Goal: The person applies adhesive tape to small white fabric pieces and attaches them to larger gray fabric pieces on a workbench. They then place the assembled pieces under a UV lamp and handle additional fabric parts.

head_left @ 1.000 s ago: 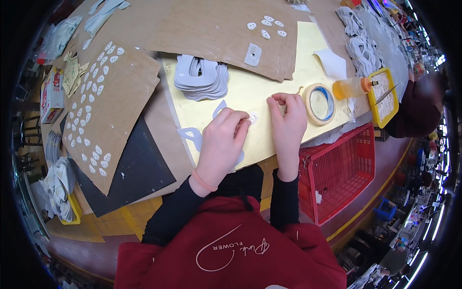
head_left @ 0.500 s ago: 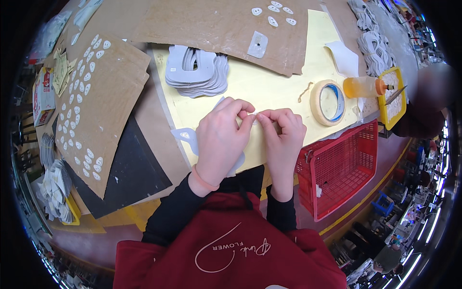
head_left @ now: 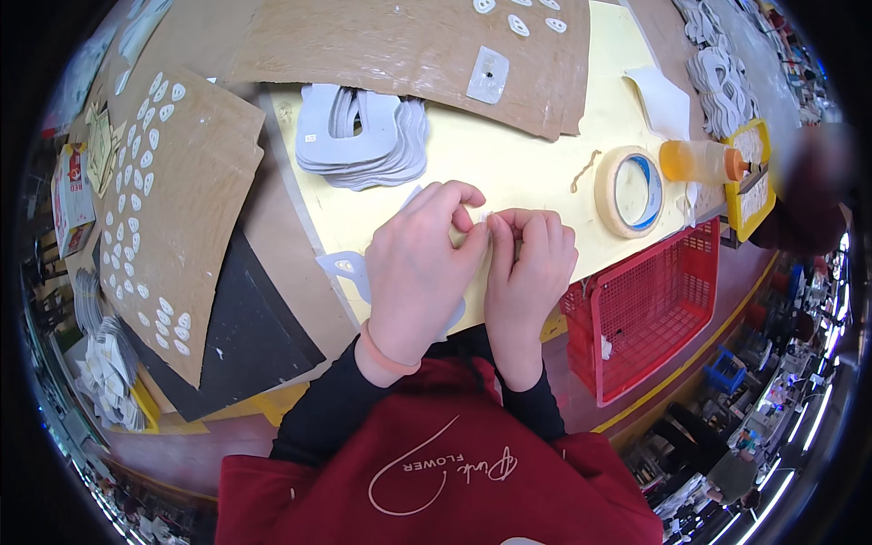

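Note:
My left hand (head_left: 420,259) and my right hand (head_left: 529,277) meet above the pale yellow sheet (head_left: 536,182), thumbs and fingertips pinched. Between them shows a small white piece (head_left: 484,217), mostly covered by the fingers, so its kind is unclear. Under and beside my left hand lies a light grey cut-out panel (head_left: 356,277), bearing a small white rounded patch (head_left: 344,265) at its left end. Beyond the hands sits a stack of grey ring-shaped panels (head_left: 363,159).
Brown boards carrying white patches lie at the left (head_left: 204,154) and far side (head_left: 391,45). To the right are a tape roll (head_left: 610,191), an orange-capped bottle (head_left: 690,162), a yellow tray (head_left: 767,136) and a red basket (head_left: 599,341). A black board (head_left: 259,318) is near left.
Both hands stay together with fingertips pinched, shifting only slightly around the small white piece. The whole view has tilted a little, so the surroundings appear displaced.

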`<state>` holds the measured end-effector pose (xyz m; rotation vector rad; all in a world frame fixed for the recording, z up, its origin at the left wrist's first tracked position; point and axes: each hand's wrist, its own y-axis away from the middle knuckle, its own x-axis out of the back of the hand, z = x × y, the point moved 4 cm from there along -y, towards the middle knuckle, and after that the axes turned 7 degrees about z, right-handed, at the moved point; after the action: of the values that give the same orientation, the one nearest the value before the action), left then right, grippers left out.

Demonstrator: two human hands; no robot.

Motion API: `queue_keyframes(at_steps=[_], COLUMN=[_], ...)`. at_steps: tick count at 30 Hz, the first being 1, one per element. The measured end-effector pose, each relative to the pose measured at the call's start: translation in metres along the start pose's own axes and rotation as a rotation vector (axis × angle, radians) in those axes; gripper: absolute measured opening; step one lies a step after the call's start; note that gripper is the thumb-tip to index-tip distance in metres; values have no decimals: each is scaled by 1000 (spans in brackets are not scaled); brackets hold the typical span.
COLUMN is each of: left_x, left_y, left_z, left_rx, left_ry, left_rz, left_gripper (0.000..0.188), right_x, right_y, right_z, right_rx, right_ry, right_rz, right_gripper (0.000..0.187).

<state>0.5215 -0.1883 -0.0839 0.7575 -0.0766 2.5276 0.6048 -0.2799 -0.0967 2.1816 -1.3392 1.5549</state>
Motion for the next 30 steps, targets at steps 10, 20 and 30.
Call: queue_keyframes(at_steps=[10, 20, 30], left_x=[-1, -2, -2], left_y=[1, -2, -2], left_z=[5, 4, 3], left_rx=[-38, 38, 28], left_ry=[-56, -110, -128], left_rz=[64, 39, 41], left_gripper=[12, 20, 17], right_x=[-7, -6, 3], right_y=[-2, -8, -24], right_z=[-11, -8, 15], right_rx=[-50, -76, -246], right_ry=[89, 19, -320], right_rz=[62, 35, -45], right_gripper=[10, 12, 12])
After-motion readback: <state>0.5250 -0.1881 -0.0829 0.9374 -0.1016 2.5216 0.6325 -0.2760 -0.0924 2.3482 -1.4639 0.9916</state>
